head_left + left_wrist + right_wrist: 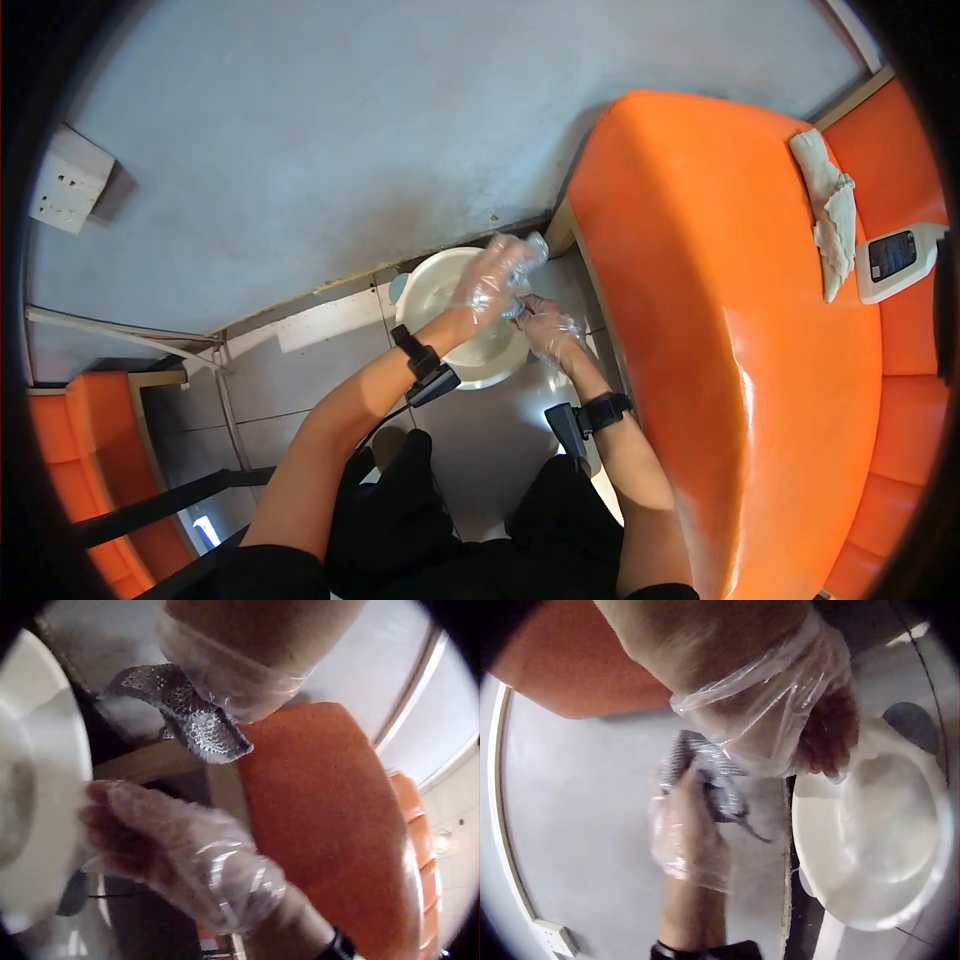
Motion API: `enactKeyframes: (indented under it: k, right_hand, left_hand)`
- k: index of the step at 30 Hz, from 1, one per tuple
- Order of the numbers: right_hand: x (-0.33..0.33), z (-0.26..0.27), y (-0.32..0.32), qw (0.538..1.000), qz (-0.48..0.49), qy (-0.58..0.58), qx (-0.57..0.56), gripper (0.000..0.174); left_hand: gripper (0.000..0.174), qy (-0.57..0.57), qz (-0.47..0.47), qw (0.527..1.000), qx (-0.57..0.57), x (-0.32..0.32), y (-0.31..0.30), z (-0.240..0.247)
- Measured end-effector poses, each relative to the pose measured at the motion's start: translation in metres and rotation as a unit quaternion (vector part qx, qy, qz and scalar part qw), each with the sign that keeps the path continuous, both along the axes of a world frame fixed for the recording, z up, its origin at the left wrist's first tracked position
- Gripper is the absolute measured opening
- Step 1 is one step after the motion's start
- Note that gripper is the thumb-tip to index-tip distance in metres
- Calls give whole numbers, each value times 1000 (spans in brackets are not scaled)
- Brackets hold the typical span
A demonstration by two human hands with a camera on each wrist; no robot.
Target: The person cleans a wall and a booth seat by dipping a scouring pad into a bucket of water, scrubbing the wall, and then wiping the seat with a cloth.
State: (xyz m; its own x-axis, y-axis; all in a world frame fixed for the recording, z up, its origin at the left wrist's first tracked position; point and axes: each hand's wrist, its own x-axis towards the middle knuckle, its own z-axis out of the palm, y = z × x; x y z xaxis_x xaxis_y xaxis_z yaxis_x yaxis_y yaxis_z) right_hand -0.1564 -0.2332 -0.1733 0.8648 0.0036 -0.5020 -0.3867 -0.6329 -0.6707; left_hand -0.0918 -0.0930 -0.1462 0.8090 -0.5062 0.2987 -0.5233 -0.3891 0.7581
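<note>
My left hand [490, 285], in a clear plastic glove, is over the rim of a white basin [480, 378]. The right wrist view shows this hand [690, 832] gripping a limp grey piece [724, 799] with a scaly or net-like texture and a thin dark tip. That piece [206, 731] hangs beyond the fingers in the left wrist view. My right hand [550, 328], also gloved, is beside the basin's right rim. Its fingers [124, 817] are loosely bent near the rim, with nothing seen held. Whitish, blurred contents [889, 817] show inside the basin.
An orange bench [670, 250] stands close on the right, with a crumpled light cloth [830, 210] and a white device with a dark screen [893, 256] on it. A grey wall [330, 130] rises behind the basin. A black bar [190, 495] crosses the lower left.
</note>
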Motion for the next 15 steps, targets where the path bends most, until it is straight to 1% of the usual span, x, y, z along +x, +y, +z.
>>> enactKeyframes:
  k: [1,2,3,5,7,8,9,10,12,13,14,15]
  right_hand:
    - [-3,-8,-2,1000,-1,4,-1,29]
    - [-5,-21,-4,997,-36,-4,62,28]
    - [-4,-31,-6,990,-69,-15,126,26]
    - [-3,-43,-5,989,-69,-27,129,28]
    - [0,-50,-6,988,-68,-39,132,29]
    - [3,-52,-10,995,60,-73,-33,31]
    - [4,-54,-11,957,185,-105,-196,34]
    - [3,-55,-11,957,187,-104,-194,34]
    - [5,-56,-11,991,72,-90,-73,35]
    - [3,-55,-12,991,72,-89,-70,35]
    - [1,-52,-13,996,42,-71,-31,34]
    - [-1,-48,-14,998,11,-54,9,33]
  left_hand:
    - [47,-3,41,999,-30,-2,1,10]
    - [46,14,80,996,-34,-1,-2,21]
    - [47,-23,79,995,-60,2,-6,43]
    - [49,-87,75,986,-118,6,-20,87]
    - [51,-122,64,977,-165,8,-39,106]
    - [53,-123,42,978,-165,8,-48,107]
    - [54,-113,33,982,-146,7,-54,98]
    - [54,-104,25,986,-125,6,-55,89]
    - [56,-59,-5,998,-36,2,-39,65]
    - [56,-29,-30,999,20,1,-25,49]
    - [56,-64,-57,996,-17,-3,-6,34]
    - [49,-45,-34,998,35,-7,11,14]
